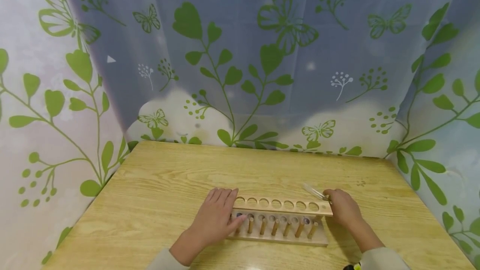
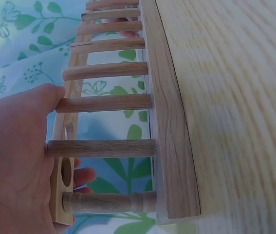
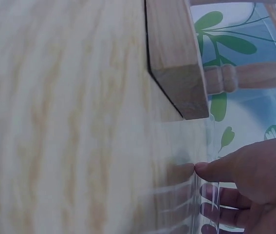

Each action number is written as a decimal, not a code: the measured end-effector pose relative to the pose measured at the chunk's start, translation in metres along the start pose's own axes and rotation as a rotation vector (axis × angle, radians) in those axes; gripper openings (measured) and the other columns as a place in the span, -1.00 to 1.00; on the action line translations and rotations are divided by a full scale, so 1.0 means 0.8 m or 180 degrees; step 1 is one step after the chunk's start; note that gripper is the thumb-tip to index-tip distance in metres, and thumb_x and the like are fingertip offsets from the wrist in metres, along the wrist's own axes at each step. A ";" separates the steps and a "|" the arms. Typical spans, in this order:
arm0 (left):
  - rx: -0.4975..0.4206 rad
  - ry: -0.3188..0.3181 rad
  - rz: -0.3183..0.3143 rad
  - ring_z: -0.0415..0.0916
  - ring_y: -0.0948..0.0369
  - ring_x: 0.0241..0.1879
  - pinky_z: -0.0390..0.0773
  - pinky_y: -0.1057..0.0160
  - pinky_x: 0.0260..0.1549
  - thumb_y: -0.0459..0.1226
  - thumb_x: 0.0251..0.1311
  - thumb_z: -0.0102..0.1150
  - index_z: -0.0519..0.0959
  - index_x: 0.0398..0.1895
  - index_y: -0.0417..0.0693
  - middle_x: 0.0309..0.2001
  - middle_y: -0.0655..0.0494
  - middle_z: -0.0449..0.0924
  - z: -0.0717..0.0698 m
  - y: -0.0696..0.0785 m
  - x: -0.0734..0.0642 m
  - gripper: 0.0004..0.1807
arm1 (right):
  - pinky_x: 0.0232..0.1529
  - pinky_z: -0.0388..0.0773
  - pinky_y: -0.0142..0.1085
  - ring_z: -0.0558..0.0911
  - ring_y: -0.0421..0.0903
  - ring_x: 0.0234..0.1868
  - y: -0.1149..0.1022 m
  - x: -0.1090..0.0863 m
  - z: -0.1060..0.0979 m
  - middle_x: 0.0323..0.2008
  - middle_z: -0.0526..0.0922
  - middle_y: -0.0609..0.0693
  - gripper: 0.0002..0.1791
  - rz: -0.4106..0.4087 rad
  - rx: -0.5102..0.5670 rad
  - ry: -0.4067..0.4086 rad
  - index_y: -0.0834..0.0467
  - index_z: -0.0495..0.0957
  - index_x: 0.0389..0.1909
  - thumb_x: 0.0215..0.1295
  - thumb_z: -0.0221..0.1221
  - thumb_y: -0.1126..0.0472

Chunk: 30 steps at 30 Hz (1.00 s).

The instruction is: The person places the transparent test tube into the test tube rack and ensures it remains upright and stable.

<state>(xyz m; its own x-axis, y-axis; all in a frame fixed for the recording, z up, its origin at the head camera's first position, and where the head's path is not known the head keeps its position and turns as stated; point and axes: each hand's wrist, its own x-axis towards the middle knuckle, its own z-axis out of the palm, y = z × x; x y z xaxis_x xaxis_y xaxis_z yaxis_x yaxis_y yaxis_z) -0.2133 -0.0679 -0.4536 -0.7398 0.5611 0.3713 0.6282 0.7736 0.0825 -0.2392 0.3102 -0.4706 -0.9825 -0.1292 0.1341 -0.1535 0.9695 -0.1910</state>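
A wooden test tube rack (image 1: 281,210) stands on the table, with a row of round holes in its top rail and upright pegs along its base. At its left end my left hand (image 1: 215,216) grips the top rail. In the left wrist view the thumb lies at the peg tops and the other fingers reach round behind the rail. Beyond the rack's right end, my right hand (image 1: 345,207) holds a clear glass test tube (image 1: 314,191), which points up and left. The right wrist view shows thumb and fingers about the tube (image 3: 207,179), near the base's end.
Wood-grain table (image 1: 168,174) surrounds the rack. Behind it and at both sides hangs a curtain (image 1: 232,53) printed with green leaves and butterflies. A small black and yellow object (image 1: 352,267) shows partly at the bottom edge, by the right sleeve (image 1: 386,258).
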 end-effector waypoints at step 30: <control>-0.0067 -0.0159 -0.0086 0.37 0.00 0.24 0.26 -0.07 0.30 0.20 0.39 -0.14 0.32 0.35 -0.20 0.19 -0.06 0.46 0.001 -0.001 -0.001 -0.26 | -0.42 0.58 -0.10 0.62 0.14 -0.27 -0.012 -0.005 -0.016 -0.19 0.62 0.23 -0.60 0.0073 0.0282 0.0455 0.33 0.54 0.08 0.20 0.29 0.37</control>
<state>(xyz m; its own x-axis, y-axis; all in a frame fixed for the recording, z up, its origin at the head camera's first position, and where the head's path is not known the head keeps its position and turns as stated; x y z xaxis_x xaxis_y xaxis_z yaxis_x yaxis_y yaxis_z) -0.2132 -0.0687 -0.4548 -0.7674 0.5546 0.3219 0.6124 0.7826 0.1116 -0.2327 0.3042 -0.4570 -0.9618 -0.0702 0.2645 -0.1462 0.9488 -0.2798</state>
